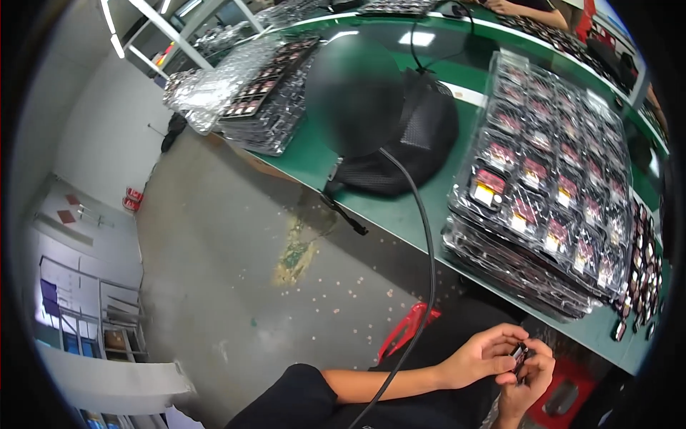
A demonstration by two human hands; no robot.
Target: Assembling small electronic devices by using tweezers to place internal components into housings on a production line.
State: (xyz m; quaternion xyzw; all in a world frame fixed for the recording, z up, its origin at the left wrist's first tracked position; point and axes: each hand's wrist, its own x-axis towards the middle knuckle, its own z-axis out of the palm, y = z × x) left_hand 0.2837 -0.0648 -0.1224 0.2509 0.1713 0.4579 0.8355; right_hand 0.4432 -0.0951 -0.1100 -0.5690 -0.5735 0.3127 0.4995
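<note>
Low in the picture, over my lap and below the table edge, my left hand (pixel 480 355) and my right hand (pixel 530 375) meet on a small dark rectangular part (pixel 519 353). The fingertips of both hands pinch it, left from the side, right from beneath. A tall stack of clear plastic trays (pixel 543 186) filled with small dark and red parts stands on the green table (pixel 400 207) just above my hands. Several loose parts (pixel 638 286) of the same kind lie in a row at the stack's right.
A black mesh bag (pixel 421 136) sits mid-table with a black cable (pixel 429 257) running down to me. More tray stacks (pixel 264 93) lie at the table's far left. Another person's hand (pixel 511 7) works at the far side. A red stool (pixel 407 325) stands on the grey floor.
</note>
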